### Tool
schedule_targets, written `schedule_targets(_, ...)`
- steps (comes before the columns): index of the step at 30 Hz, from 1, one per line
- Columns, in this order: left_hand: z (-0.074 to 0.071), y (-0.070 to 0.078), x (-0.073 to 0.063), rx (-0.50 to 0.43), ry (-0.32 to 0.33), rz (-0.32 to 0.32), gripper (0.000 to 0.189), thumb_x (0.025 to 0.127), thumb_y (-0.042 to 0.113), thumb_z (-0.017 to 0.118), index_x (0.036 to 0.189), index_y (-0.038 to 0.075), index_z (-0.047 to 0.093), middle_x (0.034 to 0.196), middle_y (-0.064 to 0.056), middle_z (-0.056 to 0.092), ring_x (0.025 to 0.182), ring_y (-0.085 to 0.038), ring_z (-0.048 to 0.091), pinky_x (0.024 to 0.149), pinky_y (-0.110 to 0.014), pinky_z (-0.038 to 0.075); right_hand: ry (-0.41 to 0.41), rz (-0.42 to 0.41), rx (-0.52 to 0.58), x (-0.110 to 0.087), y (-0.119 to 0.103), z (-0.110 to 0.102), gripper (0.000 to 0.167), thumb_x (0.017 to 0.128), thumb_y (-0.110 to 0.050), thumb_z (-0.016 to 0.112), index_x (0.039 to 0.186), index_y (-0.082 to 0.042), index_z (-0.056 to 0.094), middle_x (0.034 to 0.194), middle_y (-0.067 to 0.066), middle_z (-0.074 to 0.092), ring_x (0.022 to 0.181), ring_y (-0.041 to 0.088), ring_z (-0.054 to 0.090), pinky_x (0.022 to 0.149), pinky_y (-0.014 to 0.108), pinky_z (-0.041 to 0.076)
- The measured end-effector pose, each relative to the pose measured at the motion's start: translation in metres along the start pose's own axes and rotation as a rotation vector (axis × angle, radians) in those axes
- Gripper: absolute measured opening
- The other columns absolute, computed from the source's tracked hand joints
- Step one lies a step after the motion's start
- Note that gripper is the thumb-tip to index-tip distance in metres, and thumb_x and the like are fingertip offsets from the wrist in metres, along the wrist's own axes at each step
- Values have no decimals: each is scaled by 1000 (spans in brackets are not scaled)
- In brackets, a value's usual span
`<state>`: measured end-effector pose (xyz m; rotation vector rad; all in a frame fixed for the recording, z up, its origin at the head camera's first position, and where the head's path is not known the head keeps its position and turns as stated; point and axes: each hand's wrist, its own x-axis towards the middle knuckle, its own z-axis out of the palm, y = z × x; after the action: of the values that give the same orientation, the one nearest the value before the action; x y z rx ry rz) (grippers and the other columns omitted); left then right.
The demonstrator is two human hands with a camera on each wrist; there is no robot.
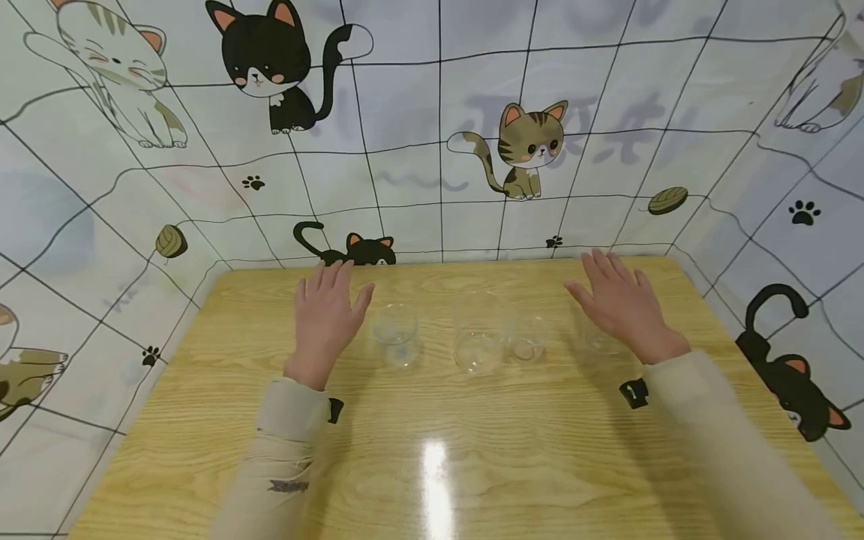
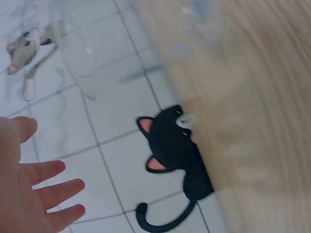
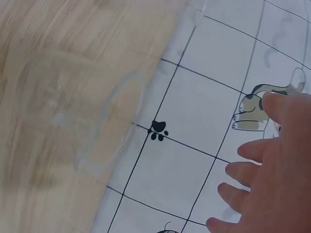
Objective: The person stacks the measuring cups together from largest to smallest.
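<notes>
In the head view my left hand (image 1: pixel 327 315) is held over the left part of the table, its fingers straight and nothing in them. Just to its right stands a clear glass cup (image 1: pixel 397 334). My right hand (image 1: pixel 624 306) is over the right part, fingers straight and likewise holding nothing. Beneath it, partly hidden, is another clear glass (image 1: pixel 597 339), whose wide rim shows in the right wrist view. Between the hands stand a taller clear glass vessel (image 1: pixel 479 345) and a small clear cup (image 1: pixel 528 341) close to its right side.
The wooden table (image 1: pixel 378 465) carries all the glassware, with a bright light reflection near its front. A white gridded sheet (image 1: pixel 405 172) printed with cartoon cats rises behind it and along both sides.
</notes>
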<state>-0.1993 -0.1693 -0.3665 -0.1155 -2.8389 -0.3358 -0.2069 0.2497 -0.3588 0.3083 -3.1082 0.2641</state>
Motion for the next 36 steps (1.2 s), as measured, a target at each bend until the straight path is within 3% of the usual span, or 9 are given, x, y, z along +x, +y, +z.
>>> schedule_targets(5,-10,29,-7,-132,205,105,51,90,46,43,125,9,49,128,-9,46,126,-29,31,100,-47,24,124,-36,125,-6,-9,5,69,94,-51,24,141,-1,17,145,21,13,131,38,10,98,60,8)
schedule_targets(8,-13,44,-14,-243,253,146,44,90,40,48,121,9,53,124,-8,50,120,-27,40,96,-44,32,183,-59,231,-11,-19,9,66,94,-47,29,140,0,22,144,20,17,131,37,13,99,58,11)
schedule_targets(14,-9,73,-26,-480,180,177,45,91,40,44,126,13,48,127,-3,49,120,-18,41,93,-38,37,231,-42,460,-26,-39,17,61,95,-43,33,142,-8,19,146,13,16,132,34,13,101,54,13)
schedule_targets(20,8,100,-40,-610,120,243,49,91,43,43,132,15,41,132,2,42,123,-12,36,96,-36,35,262,-24,628,-38,-58,29,55,94,-41,37,143,-22,19,146,6,19,131,31,18,98,56,20)
schedule_targets(24,19,116,-47,-741,25,200,58,88,48,47,137,23,31,138,7,32,126,-9,28,99,-38,30,282,-20,734,-43,-70,40,52,94,-40,38,142,-27,20,144,4,25,129,31,25,95,56,26)
schedule_targets(30,44,126,-57,-942,-61,62,77,81,49,58,140,35,12,143,12,16,130,-9,18,100,-44,26,326,-54,896,-45,-88,61,50,95,-31,41,141,-25,24,140,0,32,126,25,33,94,49,33)
schedule_targets(36,56,134,-58,-1036,-142,-45,88,74,53,63,139,42,5,143,19,10,131,-14,16,99,-47,26,354,-119,971,-47,-102,51,51,95,-20,43,141,-20,21,141,1,32,126,22,34,96,39,34)
